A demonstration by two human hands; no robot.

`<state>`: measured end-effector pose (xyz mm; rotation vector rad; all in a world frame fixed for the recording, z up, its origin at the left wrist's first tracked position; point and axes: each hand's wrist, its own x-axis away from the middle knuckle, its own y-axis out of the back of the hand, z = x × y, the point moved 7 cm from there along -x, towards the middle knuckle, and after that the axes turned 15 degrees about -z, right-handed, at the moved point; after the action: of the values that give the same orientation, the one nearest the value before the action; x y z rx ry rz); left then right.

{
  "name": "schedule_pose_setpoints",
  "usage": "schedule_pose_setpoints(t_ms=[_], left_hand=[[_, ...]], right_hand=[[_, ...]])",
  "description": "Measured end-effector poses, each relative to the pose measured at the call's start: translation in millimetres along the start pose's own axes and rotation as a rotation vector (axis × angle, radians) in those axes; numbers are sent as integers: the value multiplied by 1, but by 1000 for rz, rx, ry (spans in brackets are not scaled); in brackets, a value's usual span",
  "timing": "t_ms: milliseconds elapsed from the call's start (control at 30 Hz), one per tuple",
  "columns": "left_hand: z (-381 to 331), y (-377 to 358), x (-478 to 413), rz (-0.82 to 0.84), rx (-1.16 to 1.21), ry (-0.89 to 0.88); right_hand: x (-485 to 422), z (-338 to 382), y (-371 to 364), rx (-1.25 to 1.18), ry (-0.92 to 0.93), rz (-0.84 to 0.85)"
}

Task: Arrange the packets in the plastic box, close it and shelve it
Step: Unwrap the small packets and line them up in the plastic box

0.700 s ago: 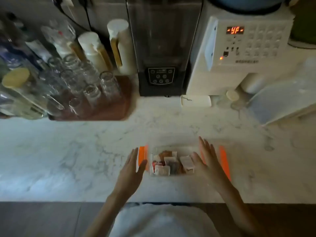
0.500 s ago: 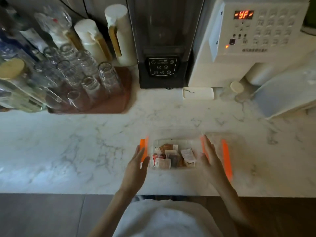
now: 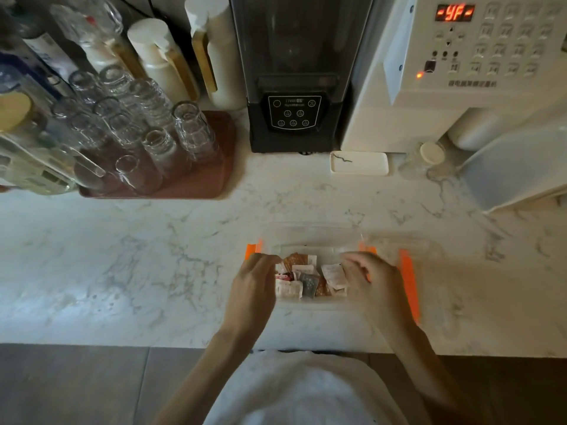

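While the plastic box sits near the marble counter's front edge with packets jumbled inside, the left hand and right hand curl their fingers over its two ends; whether they grip wall or packets I cannot tell. Behind stands a black blender.

Clear orange-clipped plastic box, open, small mixed packets inside

Dim marble counter, perhaps dark floor below

Left hand, right hand curled over plastic box ends; packets jumbled inside.
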<state>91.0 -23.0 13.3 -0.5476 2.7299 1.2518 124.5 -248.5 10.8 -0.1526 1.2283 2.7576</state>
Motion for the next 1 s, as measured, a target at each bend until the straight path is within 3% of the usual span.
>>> schedule_pose_setpoints(t_ms=[100,200,500,733,867,1000], left_hand=[[-3,-50,-6,305,-1,50],[1,-95,-11,471,-87,105],[34,-130,-14,426,-287,175],[31,-128,-22,368,-290,152],[31,-125,-27,375,-263,114],[28,-118,-30,380,-252,63]], right_hand=[[-6,-1,-55,57,-41,310],[-14,-16,-96,163,-133,371],[-24,-42,-124,206,-330,242],[-27,-45,-122,159,-402,315],[-32,-42,-108,78,-384,325],[-36,-28,-87,33,-273,234]])
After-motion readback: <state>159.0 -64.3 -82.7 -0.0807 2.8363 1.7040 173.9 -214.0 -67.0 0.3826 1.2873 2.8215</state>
